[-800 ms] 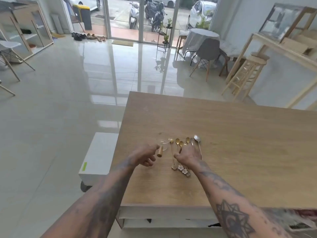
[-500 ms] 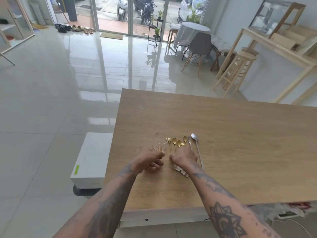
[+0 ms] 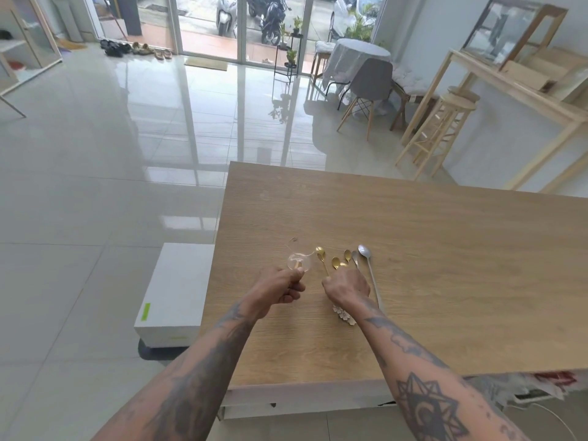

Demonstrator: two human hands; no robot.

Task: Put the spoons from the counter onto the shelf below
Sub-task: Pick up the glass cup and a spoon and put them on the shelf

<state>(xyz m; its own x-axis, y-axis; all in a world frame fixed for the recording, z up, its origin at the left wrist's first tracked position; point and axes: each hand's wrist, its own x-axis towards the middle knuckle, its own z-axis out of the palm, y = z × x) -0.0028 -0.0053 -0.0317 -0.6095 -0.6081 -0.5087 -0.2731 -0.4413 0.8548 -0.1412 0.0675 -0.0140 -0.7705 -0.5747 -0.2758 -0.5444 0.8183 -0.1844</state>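
Several small gold spoons (image 3: 336, 261) lie side by side on the wooden counter (image 3: 445, 265), their flower-shaped handle ends (image 3: 344, 314) showing near my right wrist. A long silver spoon (image 3: 369, 265) lies at the right of the row. My right hand (image 3: 347, 287) is closed over the handles of the gold spoons. My left hand (image 3: 281, 286) grips the gold handle of a clear glass scoop spoon (image 3: 299, 261), whose bowl points away from me. The shelf below is hidden under the counter top.
A white box (image 3: 176, 291) stands on the floor against the counter's left side. The counter's near edge (image 3: 302, 389) is white. Wooden stools (image 3: 445, 128), a grey chair (image 3: 370, 84) and a covered round table stand across the tiled floor.
The camera has tilted and moved closer. My right hand has closed further over the gold spoon handles and shifted them. My left hand keeps hold of the glass spoon.
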